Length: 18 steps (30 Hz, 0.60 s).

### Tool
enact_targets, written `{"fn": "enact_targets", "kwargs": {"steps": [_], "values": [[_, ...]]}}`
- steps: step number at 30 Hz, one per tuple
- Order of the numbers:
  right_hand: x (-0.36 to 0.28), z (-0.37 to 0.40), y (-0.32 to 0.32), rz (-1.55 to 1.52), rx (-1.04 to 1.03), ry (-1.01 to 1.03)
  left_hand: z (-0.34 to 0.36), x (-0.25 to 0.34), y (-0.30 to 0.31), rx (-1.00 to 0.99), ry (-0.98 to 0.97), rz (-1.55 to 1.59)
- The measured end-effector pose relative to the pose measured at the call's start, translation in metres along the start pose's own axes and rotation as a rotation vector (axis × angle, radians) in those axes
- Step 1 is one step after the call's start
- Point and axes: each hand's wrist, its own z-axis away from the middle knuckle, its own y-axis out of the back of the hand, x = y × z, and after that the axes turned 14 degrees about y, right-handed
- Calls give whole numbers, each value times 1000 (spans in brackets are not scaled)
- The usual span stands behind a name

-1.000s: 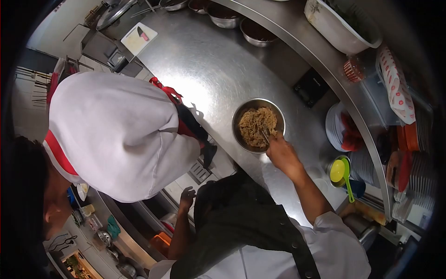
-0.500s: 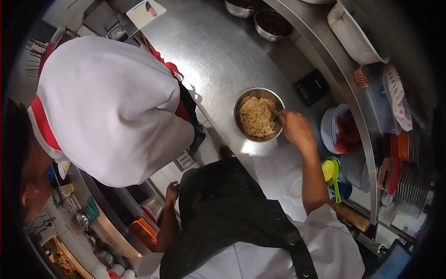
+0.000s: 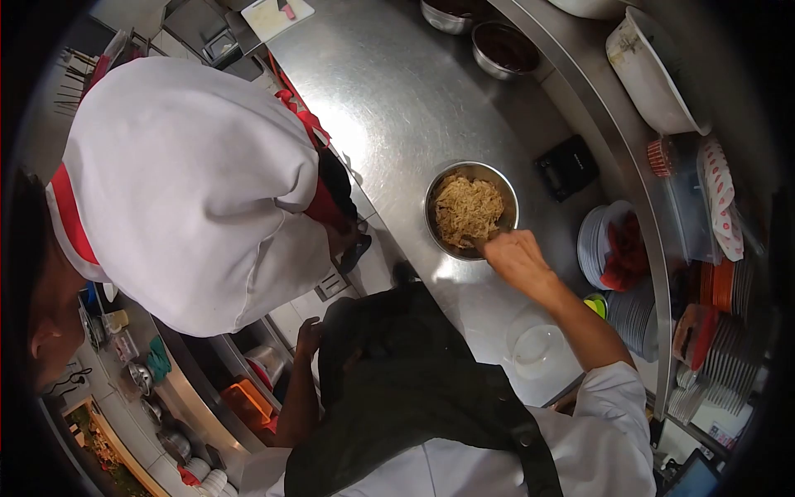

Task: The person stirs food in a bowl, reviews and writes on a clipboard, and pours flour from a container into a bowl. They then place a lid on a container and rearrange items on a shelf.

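Observation:
My right hand is closed at the near right rim of a steel bowl, gripping a metal utensil that is mostly hidden by the fingers and the food. Pale, shredded food fills much of the bowl, which stands on the steel counter. Down at my side, beside the dark apron, hangs my left hand, empty, with its fingers loosely apart. A clear round container sits on the counter below my right forearm.
A person in a white cap stands close at the left. A black scale, stacked plates and a bowl of dark sauce line the counter's right side. Above them runs a metal shelf. A cutting board lies far off.
My right hand has moved from the bowl's right side to its near right rim, and the utensil handle shows less. The view has shifted slightly. My left hand stays at my side.

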Motion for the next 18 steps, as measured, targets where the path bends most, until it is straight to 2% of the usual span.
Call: {"fn": "enact_targets", "kwargs": {"steps": [2,5,8,9,14,15,16,18], "values": [[6,4,2,-12,14,-37,2,2,0,-9,12,-71],[14,11,17,-58,21,-118,6,-3,-1,36,-171,-199],[27,19,22,-108,67,-223,-29,-45,14,95,-336,-231],[33,19,21,-112,112,-251,-27,-43,15,79,-492,-454],[60,17,-7,-184,327,-403,-12,-20,7,87,-174,-267],[60,16,-13,-186,363,-444,12,7,-3,129,-21,-175],[60,15,-15,-185,400,-487,13,12,-4,112,-12,-108],[60,17,-14,-235,482,-484,4,1,-2,99,-194,-262]]}}
